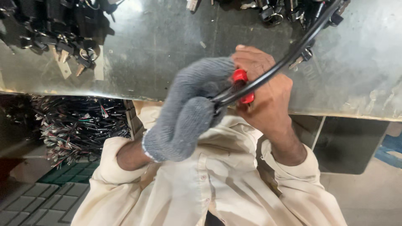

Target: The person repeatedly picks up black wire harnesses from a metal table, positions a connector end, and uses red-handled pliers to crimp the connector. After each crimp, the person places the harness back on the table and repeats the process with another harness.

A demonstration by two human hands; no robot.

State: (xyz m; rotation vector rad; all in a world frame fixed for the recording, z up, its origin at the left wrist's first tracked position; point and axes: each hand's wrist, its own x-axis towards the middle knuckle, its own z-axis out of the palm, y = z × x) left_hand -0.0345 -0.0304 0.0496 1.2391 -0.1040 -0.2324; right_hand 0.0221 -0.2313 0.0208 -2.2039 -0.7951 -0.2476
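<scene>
At the near edge of the scuffed grey metal bench [167, 46], the left hand [188, 113], in a grey knitted glove, has its fingers clenched around a black rubber-sheathed cable [289, 58]; the bare right hand [266, 94] grips a red-handled tool [240, 77] against it. Black connectors [63, 37] crowd the far left corner.

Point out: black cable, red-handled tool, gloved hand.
black cable [293, 53], head view, mid-span above the bare hand
red-handled tool [240, 75], head view, upper red grip
left hand [188, 113], head view, grey glove's back

Grey knitted cloth glove [188, 113], glossy black cable [289, 58], scuffed metal table [167, 54]
</scene>
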